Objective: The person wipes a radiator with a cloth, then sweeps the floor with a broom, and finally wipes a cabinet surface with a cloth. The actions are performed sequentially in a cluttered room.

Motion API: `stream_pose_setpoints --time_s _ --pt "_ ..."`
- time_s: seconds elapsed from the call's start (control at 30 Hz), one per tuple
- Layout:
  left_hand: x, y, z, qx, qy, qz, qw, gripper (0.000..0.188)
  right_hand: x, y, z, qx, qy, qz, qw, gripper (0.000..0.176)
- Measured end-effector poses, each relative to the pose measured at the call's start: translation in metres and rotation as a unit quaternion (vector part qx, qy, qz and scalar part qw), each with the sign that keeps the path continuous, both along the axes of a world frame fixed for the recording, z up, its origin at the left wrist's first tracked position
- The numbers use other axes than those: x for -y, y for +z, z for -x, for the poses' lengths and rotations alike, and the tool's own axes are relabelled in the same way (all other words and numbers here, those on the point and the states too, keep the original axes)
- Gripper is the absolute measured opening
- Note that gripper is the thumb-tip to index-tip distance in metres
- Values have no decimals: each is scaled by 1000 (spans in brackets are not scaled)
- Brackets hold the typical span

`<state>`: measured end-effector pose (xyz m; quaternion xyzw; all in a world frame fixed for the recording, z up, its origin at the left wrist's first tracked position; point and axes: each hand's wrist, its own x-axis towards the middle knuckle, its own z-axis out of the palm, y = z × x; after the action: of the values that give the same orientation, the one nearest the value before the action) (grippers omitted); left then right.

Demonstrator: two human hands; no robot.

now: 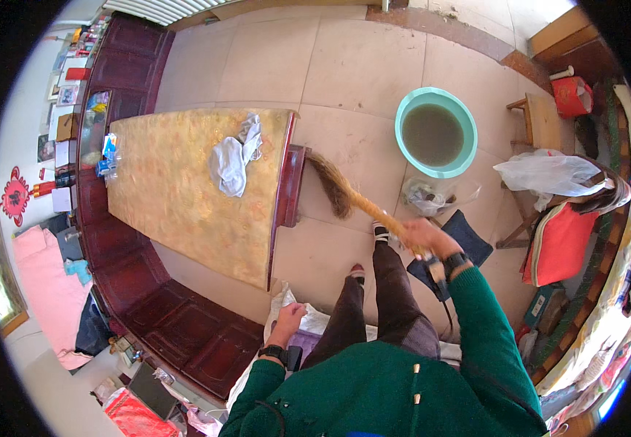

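Note:
A straw hand broom (367, 206) slants across the floor in front of me. My right hand (430, 238) is closed around its handle end. The broom's dark, worn bristles spread over the floor tiles beside the dark red base (293, 185) of a table. Its tip reaches close to that base. Down by my left side, my left hand (292, 317) hangs with curled fingers and nothing visible in it. Behind that hand lies a white woven sack (281, 299). My feet stand on the tiles just short of the broom.
A turquoise basin (472, 145) of murky water stands ahead right. Near it are a clear plastic bag (422, 198), a dark cushion (465, 237) and a small wooden stool (543, 117). Grey cloths (230, 158) lie on the patterned tabletop (173, 180). Dark red cabinets (124, 273) line the left.

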<state>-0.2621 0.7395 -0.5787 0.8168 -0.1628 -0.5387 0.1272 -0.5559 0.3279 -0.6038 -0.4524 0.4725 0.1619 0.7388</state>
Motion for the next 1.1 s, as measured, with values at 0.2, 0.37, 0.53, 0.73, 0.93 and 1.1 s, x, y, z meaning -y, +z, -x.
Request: stream_pose_setpoints --time_s 0.2,0.37,0.53,0.73,0.93,1.1 --pt "-12 -15 19 -27 13 26 999 24 -56 47 12 -10 104 -7 994 22" --pt "-41 -25 32 -55 62 68 994 25 -65 -36 -73 53 -2 -17 998 16" --pt "-116 -18 30 28 127 76 989 23 -122 -31 -67 17 -127 1 992 25" --pt "-239 -4 44 50 29 -27 998 26 -199 41 -7 7 50 79 996 36" --pt "-319 -6 69 2 43 -48 998 28 -244 23 4 -28 -69 -37 997 25" --pt "-307 -10 74 6 35 -81 996 28 -307 -18 1 -87 -184 -45 978 18"
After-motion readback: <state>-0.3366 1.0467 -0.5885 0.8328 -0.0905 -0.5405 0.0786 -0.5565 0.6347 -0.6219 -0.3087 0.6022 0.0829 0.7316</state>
